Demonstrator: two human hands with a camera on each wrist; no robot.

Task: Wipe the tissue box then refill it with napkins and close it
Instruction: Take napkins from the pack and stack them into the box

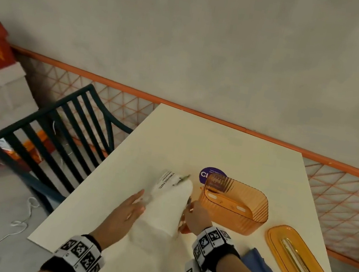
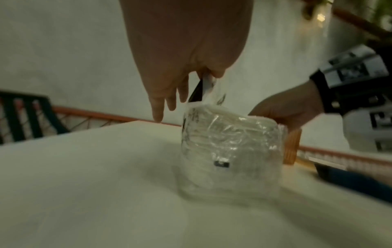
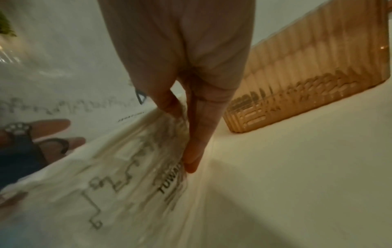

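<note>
1. Fingers of the left hand (image 1: 125,209) are held straight and together, laid against the left side of the clear-plastic-wrapped pack of white napkins (image 1: 163,206); in the left wrist view a flap of wrap seems to be pinched near the thumb, but this cannot be told for sure.
2. Fingers of the right hand (image 1: 194,217) are pressed flat against the pack's right side, straight and together.
3. Pack is lying on the cream table (image 1: 230,148), just beside the open ribbed amber plastic tissue box (image 1: 235,206).
4. Step judged: refill, with the pack being readied; wiping looks done, since the blue cloth (image 1: 262,270) is lying aside.
5. Next move judged: wrap to be opened, napkins lifted out and set into the box, then the amber slotted lid (image 1: 298,267) fitted.
6. Hard to see: wrist views are blurred; right fingertips are hidden in the head view; whether the wrap is already open cannot be told.
</note>
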